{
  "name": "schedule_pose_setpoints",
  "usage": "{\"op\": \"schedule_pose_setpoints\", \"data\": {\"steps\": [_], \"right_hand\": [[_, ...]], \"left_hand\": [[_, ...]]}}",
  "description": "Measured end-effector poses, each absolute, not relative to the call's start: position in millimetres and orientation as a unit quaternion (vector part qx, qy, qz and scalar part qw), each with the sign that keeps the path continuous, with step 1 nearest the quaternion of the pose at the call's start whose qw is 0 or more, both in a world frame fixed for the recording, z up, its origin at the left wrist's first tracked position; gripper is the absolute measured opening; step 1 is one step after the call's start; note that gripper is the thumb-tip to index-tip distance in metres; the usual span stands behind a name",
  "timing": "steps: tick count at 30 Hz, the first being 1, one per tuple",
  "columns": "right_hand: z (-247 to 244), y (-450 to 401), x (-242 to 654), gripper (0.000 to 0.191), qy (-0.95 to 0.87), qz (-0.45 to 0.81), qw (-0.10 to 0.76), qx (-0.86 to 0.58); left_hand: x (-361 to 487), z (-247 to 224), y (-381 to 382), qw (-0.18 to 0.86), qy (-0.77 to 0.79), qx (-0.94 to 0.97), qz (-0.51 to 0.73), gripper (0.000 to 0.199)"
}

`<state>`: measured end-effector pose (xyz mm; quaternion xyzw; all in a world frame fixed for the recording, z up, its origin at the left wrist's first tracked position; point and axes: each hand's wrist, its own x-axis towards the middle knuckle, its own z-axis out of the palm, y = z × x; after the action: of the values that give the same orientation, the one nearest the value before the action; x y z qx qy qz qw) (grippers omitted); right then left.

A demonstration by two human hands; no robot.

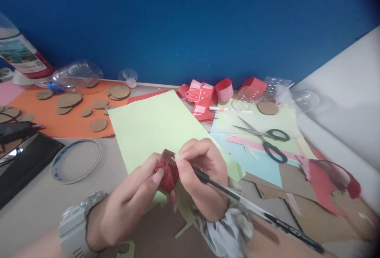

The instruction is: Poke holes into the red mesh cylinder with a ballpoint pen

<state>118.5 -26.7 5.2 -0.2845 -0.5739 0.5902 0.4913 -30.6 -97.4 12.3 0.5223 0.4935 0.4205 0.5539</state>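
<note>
My left hand (pixel 130 198) is closed on a small red piece with a dark scale-like pattern (pixel 168 173), held between thumb and fingers above the table. My right hand (pixel 204 175) grips a black-and-white pen (pixel 252 206). The pen's tip comes out past my right thumb and fingertips, at the upper part of the patterned piece. Behind and partly under both hands lies a light green paper sheet (pixel 154 119). Thin green paper scraps (pixel 185 214) show below my hands.
Black-handled scissors (pixel 267 137) lie on coloured paper at right, near red paper pieces (pixel 202 99). Cardboard discs (pixel 69 100) rest on orange paper (pixel 59 125) at left. Nearer are a tape ring (pixel 76 161), a black device (pixel 23 167) and a glue gun (pixel 14 131). A blue wall (pixel 190 24) stands behind.
</note>
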Motion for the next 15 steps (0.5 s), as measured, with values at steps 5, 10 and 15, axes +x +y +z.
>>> {"op": "schedule_pose_setpoints", "data": {"steps": [5,10,15], "right_hand": [[2.1,-22.2,120.4,0.027,-0.608,0.589,0.436,-0.306],[2.4,-19.8,120.0,0.027,-0.627,0.578,0.406,-0.329],[2.4,-20.5,120.6,0.027,-0.631,0.582,0.395,-0.328]], "left_hand": [[-30.2,8.7,-101.7,0.524,0.535,0.520,0.411,0.031],[-32.4,7.3,-101.7,0.498,0.545,0.542,0.401,0.026],[-34.0,10.2,-97.7,0.488,0.527,0.573,0.395,0.028]]}}
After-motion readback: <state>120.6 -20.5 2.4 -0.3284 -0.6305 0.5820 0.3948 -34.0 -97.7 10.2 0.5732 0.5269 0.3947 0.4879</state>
